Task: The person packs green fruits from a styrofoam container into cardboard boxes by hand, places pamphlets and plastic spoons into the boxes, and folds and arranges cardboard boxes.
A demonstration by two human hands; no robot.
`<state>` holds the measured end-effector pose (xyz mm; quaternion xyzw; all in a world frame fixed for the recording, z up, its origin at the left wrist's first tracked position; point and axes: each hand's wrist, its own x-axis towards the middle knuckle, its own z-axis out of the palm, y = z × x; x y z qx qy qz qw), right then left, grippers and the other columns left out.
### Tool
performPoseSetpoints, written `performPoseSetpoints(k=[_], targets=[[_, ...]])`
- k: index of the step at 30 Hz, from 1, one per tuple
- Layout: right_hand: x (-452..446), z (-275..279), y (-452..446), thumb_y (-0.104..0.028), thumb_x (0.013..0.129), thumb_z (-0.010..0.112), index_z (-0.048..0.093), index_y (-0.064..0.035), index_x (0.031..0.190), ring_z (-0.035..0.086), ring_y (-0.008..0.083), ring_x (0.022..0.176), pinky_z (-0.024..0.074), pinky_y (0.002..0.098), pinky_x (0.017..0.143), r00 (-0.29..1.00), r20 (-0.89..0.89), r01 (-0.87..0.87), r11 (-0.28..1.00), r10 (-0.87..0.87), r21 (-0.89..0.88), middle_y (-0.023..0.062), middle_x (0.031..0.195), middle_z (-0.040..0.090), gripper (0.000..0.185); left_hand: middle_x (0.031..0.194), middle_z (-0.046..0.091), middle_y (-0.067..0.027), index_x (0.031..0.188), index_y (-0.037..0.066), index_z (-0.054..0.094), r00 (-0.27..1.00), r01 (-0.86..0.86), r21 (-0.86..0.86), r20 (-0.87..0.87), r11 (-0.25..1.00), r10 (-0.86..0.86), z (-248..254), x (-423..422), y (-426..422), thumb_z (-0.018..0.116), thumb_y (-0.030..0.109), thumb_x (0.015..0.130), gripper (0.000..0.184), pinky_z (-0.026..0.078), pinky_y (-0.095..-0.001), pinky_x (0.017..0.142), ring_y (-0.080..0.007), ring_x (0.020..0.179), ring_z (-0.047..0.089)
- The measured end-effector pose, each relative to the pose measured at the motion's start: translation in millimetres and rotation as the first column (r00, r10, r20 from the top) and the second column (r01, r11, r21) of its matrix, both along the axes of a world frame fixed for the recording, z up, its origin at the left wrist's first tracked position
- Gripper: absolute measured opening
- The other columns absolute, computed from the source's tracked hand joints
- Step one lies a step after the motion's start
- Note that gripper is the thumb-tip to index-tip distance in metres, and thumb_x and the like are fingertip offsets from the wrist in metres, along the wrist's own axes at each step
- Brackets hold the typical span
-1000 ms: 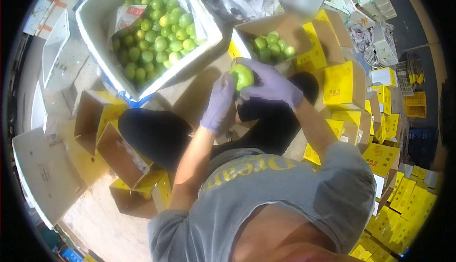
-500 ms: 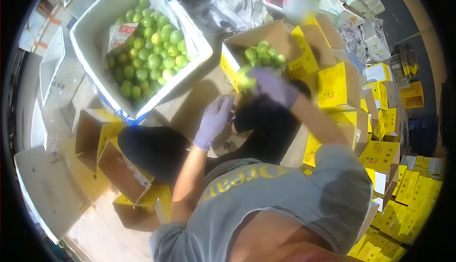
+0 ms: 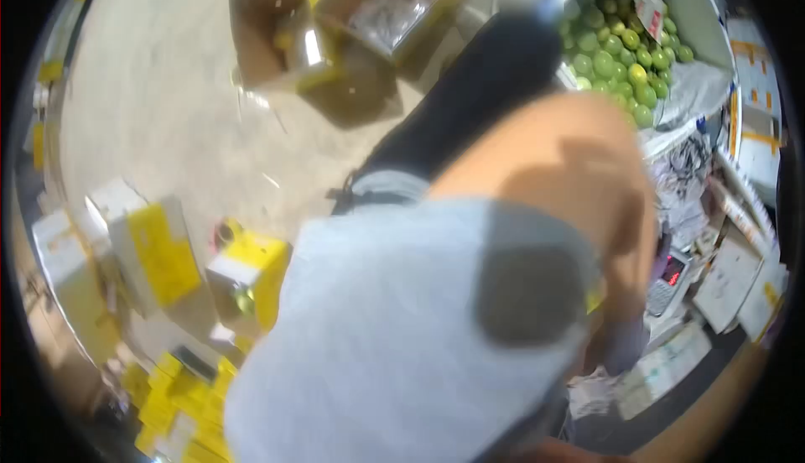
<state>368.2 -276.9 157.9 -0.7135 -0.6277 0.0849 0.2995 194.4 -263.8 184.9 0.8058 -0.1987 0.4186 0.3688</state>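
Note:
My left arm is bent across the right half of the view, and a purple-gloved hand, which I take for my left hand (image 3: 625, 345), shows smeared at the end of the forearm. Its fingers cannot be made out, nor whether anything is in them. My right hand is hidden behind my arm and body; a small purple patch beside the forearm is too blurred to identify. Beyond my elbow stands a white foam box (image 3: 713, 23) with many round green fruits (image 3: 620, 65). Near the gloved hand is a scale (image 3: 671, 270) with a red display.
Open cardboard boxes (image 3: 268, 27) stand on the floor at the top, one with crumpled clear plastic (image 3: 394, 10) inside. White and yellow cartons (image 3: 159, 253) are at the left, above stacked yellow boxes (image 3: 180, 413). White foam pieces (image 3: 729, 283) lie at the right.
The view has swung sharply to my left, so the fruit box is now at the upper right. Earlier, my right hand was over a carton of green fruits; that carton is now hidden.

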Motion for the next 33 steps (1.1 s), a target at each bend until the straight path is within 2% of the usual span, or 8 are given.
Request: performPoseSetpoints(k=[12, 16, 18, 21, 24, 28, 29, 33], targets=[[-65, 18, 59, -0.019, 0.089, 0.050, 0.051, 0.0030, 0.121, 0.057, 0.0258, 0.098, 0.0442, 0.0321, 0.086, 1.000, 0.020, 0.008, 0.997, -0.007, -0.082, 0.0174, 0.114, 0.057, 0.038, 0.089, 0.060, -0.0163, 0.089, 0.008, 0.062, 0.986, -0.041, -0.124, -0.165, 0.991, 0.020, -9, -60, 37, 0.055, 0.029, 0.077, 0.026, 0.046, -0.0385, 0.072, -0.0310, 0.084, 0.058], [-74, 16, 66, -0.020, 0.090, 0.048, 0.053, 0.0028, 0.120, 0.058, 0.0267, 0.096, 0.0448, 0.0320, 0.084, 0.998, 0.064, -0.013, 0.993, 0.021, -0.119, 0.0172, 0.112, 0.057, 0.038, 0.095, 0.060, -0.0176, 0.094, 0.007, 0.061, 0.919, -0.345, -0.273, -0.293, 0.898, 0.264, -36, -136, 105, 0.053, 0.030, 0.078, 0.029, 0.046, -0.0396, 0.077, -0.0329, 0.089, 0.058], [-72, 17, 65, -0.021, 0.090, 0.047, 0.053, 0.0027, 0.119, 0.059, 0.0271, 0.095, 0.0451, 0.0319, 0.083, 0.988, 0.137, -0.051, 0.988, 0.071, -0.143, 0.0171, 0.111, 0.058, 0.038, 0.098, 0.060, -0.0183, 0.096, 0.007, 0.060, 0.787, -0.612, -0.373, -0.371, 0.698, 0.492, -59, -189, 147, 0.052, 0.030, 0.079, 0.030, 0.046, -0.0402, 0.079, -0.0339, 0.091, 0.058], [-95, -2, 34, -0.020, 0.093, 0.042, 0.055, 0.0016, 0.119, 0.058, 0.0210, 0.088, 0.0462, 0.0270, 0.077, 0.974, -0.104, 0.184, 0.972, -0.200, -0.149, 0.0129, 0.103, 0.061, 0.036, 0.102, 0.061, -0.0192, 0.100, 0.006, 0.060, 0.244, -0.944, -0.329, -0.640, 0.027, 0.729, -139, -319, 207, 0.051, 0.031, 0.080, 0.033, 0.045, -0.0410, 0.082, -0.0354, 0.095, 0.058], [-84, -2, 26, -0.020, 0.092, 0.045, 0.055, 0.0018, 0.118, 0.056, 0.0118, 0.074, 0.0459, 0.0226, 0.066, 0.855, -0.319, 0.332, 0.905, -0.408, -0.267, 0.0101, 0.098, 0.061, 0.035, 0.106, 0.061, -0.0202, 0.104, 0.006, 0.059, -0.347, -0.876, 0.196, -0.891, -0.441, 0.293, -239, -431, 264, 0.049, 0.031, 0.081, 0.036, 0.045, -0.0419, 0.085, -0.0368, 0.099, 0.058], [-90, -9, 42, -0.022, 0.091, 0.050, 0.055, 0.0027, 0.118, 0.053, 0.0114, 0.066, 0.0443, 0.0226, 0.062, 0.916, -0.255, 0.239, 0.931, -0.311, -0.277, 0.0098, 0.094, 0.061, 0.036, 0.118, 0.055, -0.0203, 0.116, 0.004, 0.054, -0.088, -0.984, 0.125, -0.959, 0.123, 0.269, -318, -430, 275, 0.067, 0.026, 0.069, 0.054, 0.042, -0.0367, 0.093, -0.0331, 0.109, 0.053], [-102, -5, 50, -0.022, 0.092, 0.050, 0.054, 0.0033, 0.118, 0.054, 0.0118, 0.066, 0.0442, 0.0229, 0.062, 0.864, -0.349, 0.252, 0.911, -0.364, -0.327, 0.0098, 0.094, 0.061, 0.037, 0.122, 0.052, -0.0194, 0.124, 0.005, 0.049, -0.127, -0.987, 0.155, -0.915, 0.042, 0.383, -407, -424, 287, 0.071, 0.022, 0.066, 0.064, 0.042, -0.0358, 0.095, -0.0315, 0.113, 0.051], [-130, 1, 71, -0.022, 0.093, 0.047, 0.054, 0.0045, 0.117, 0.055, 0.0122, 0.070, 0.0444, 0.0234, 0.064, 0.921, -0.268, 0.171, 0.910, -0.284, -0.377, 0.0090, 0.096, 0.059, 0.036, 0.119, 0.054, -0.0210, 0.121, 0.004, 0.050, -0.105, -0.994, 0.108, -0.954, -0.003, 0.281, -408, -407, 296, 0.065, 0.020, 0.072, 0.054, 0.042, -0.0381, 0.094, -0.0330, 0.111, 0.052]])
